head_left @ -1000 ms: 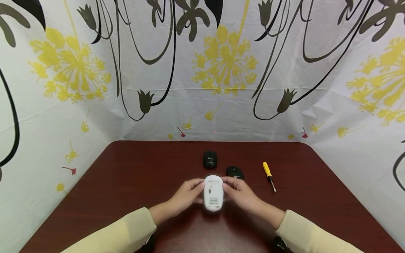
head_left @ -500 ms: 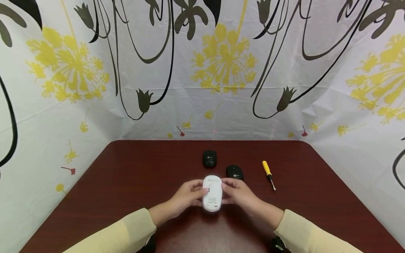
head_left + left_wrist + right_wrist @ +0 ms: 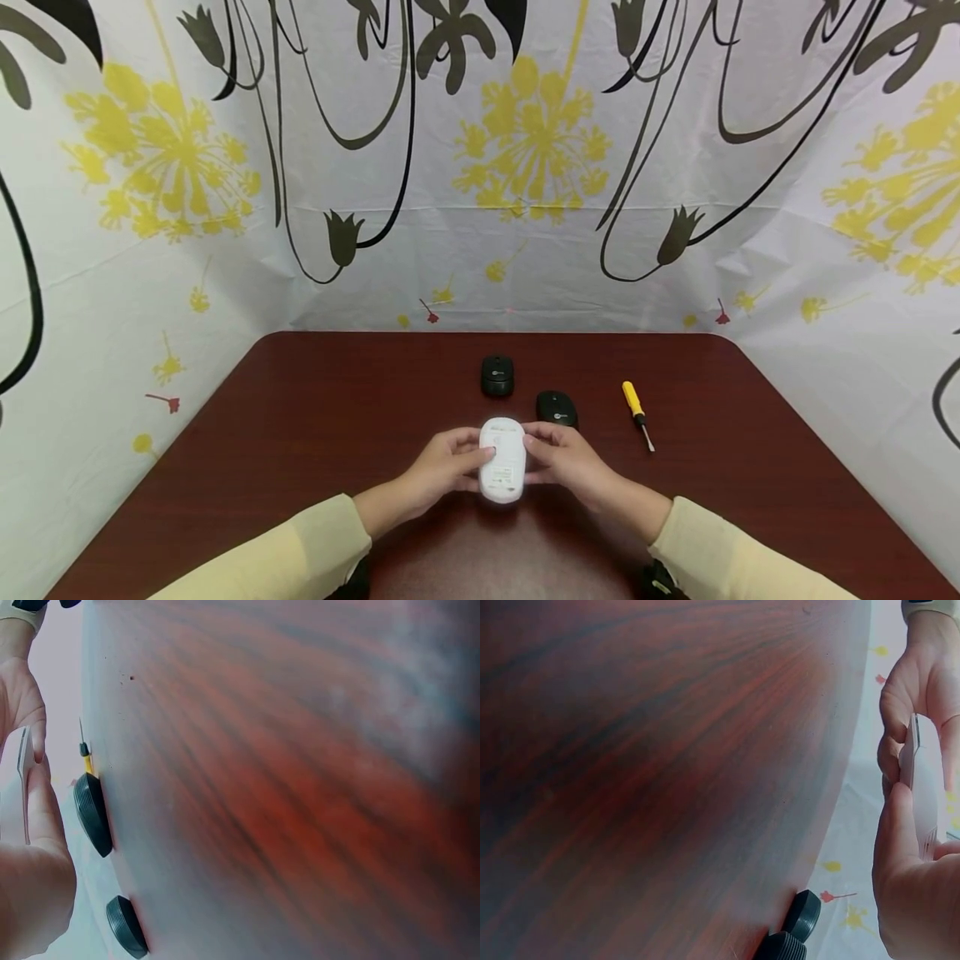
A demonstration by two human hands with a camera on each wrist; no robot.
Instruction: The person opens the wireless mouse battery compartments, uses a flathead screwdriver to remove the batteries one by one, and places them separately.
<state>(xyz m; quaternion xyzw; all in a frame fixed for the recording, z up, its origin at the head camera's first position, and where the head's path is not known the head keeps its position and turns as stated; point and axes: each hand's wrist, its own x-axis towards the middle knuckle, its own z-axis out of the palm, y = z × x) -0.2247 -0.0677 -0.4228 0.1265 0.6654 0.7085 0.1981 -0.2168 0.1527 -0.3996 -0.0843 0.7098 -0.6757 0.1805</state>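
Between my two hands I hold a white computer mouse (image 3: 502, 467), its underside with a printed label turned up toward the head camera. My left hand (image 3: 441, 468) grips its left edge, the thumb lying over the underside near the small switch. On the opposite edge my right hand (image 3: 573, 462) pinches it with thumb and fingers. In the left wrist view the mouse (image 3: 15, 787) shows edge-on, raised above the table. The right wrist view also shows the mouse (image 3: 924, 780) from the side, between both hands.
A black mouse (image 3: 497, 377) sits on the dark red-brown table (image 3: 360, 392) beyond my hands. Another black mouse (image 3: 557, 408) lies just behind my right hand. Farther right is a screwdriver (image 3: 636, 414) with a yellow handle. A patterned white curtain (image 3: 420, 275) hangs behind the table.
My left thumb has moved from the mouse's edge onto its underside, near the switch. The white mouse has shifted slightly left; in the last half second little differs.
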